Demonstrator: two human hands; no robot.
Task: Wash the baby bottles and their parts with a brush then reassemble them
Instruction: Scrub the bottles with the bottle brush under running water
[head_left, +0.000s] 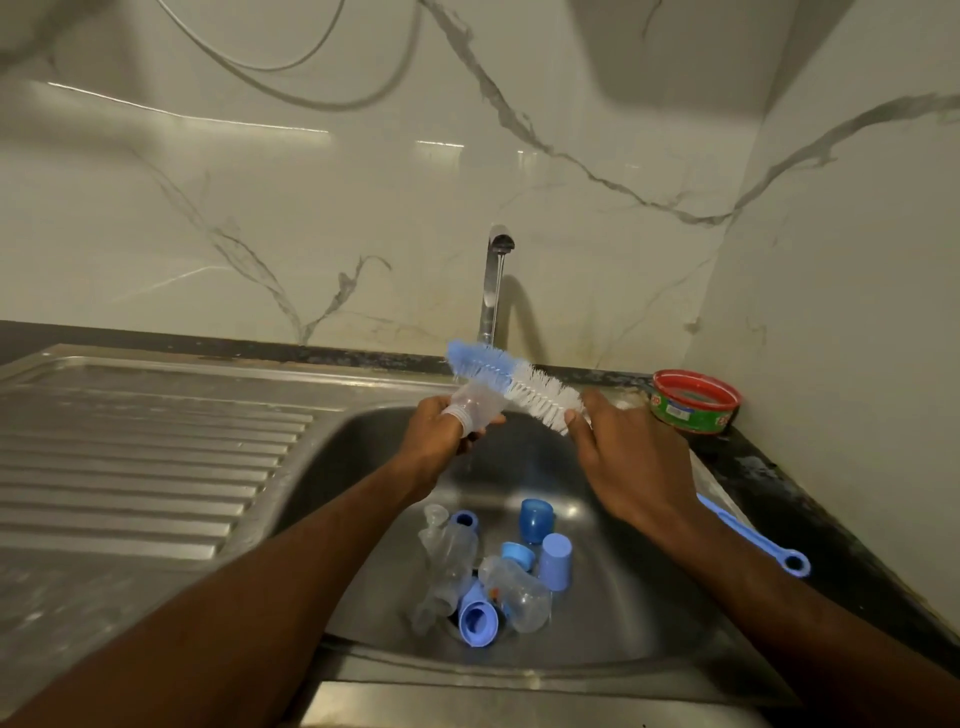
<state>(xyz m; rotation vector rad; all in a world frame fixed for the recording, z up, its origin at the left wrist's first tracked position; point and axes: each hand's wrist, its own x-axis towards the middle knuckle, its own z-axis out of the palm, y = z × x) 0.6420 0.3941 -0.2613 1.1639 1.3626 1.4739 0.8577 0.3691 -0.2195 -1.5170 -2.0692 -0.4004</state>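
A ribbed draining board (145, 457) takes up the left side of the steel sink (332, 467), sloping toward the basin. Above the basin's far edge, the left hand (441, 436) grips a clear baby bottle (475, 408), fingers curled round its threaded neck, the body tilted up and away toward the far rim. Just behind it the tap (491, 291) rises from the far edge of the sink with a thin stream of water falling from its spout. A bottle brush (514, 382) with blue and white bristles lies slantwise across the stream, its blue tip just above the held bottle; the right hand (628, 457) pinches it at the white end, thumb and fingers pressed round the base of the bristles. On the basin floor near the drain lie more clear bottles (452, 561), blue caps (556, 561) and blue rings (475, 618) in a loose heap. On the sink's right rim rests a small blue brush handle (753, 538). A red-rimmed round tub (693, 402) sits in the far right corner of the worktop (810, 519).
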